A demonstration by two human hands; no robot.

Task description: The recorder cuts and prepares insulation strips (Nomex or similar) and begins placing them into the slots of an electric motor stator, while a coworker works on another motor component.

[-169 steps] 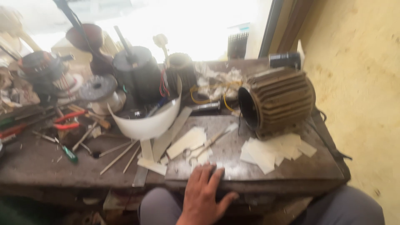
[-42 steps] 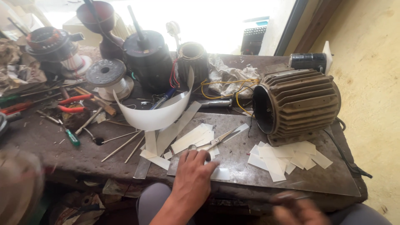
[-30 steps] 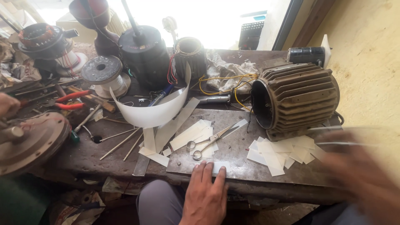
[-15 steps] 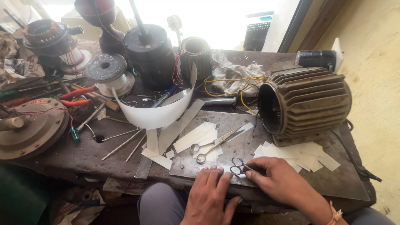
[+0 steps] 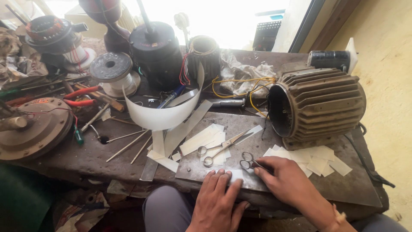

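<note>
**Hands at the front edge of the bench**

Cluttered workbench point(image 5: 64, 157), bright window behind. Left hand point(image 5: 217, 198) lies flat, fingers together, on a paper strip point(image 5: 235, 174) at the metal plate's point(image 5: 240, 129) front edge. Right hand point(image 5: 288, 180) closes over small scissors point(image 5: 249, 160), handles pointing left toward the left hand. Bigger scissors point(image 5: 221, 148) lie just beyond, w/ the motor housing point(image 5: 317, 107) at the right end.

I see bare metal plate point(image 5: 223, 122) between my left hand point(image 5: 218, 198) and the long scissors point(image 5: 223, 147); a hand can pass there. My right hand point(image 5: 286, 180) lies on small black-handled scissors point(image 5: 247, 160), with the ribbed motor housing point(image 5: 319, 105) close ahead blocking forward reach. White paper slips point(image 5: 319, 158) cover the plate at its foot. Left is crowded: curled white sheet point(image 5: 161, 112), thin rods point(image 5: 128, 144), round metal disc point(image 5: 36, 129). The back is walled by the black motor point(image 5: 156, 53) and the wire spool point(image 5: 112, 71).
</note>
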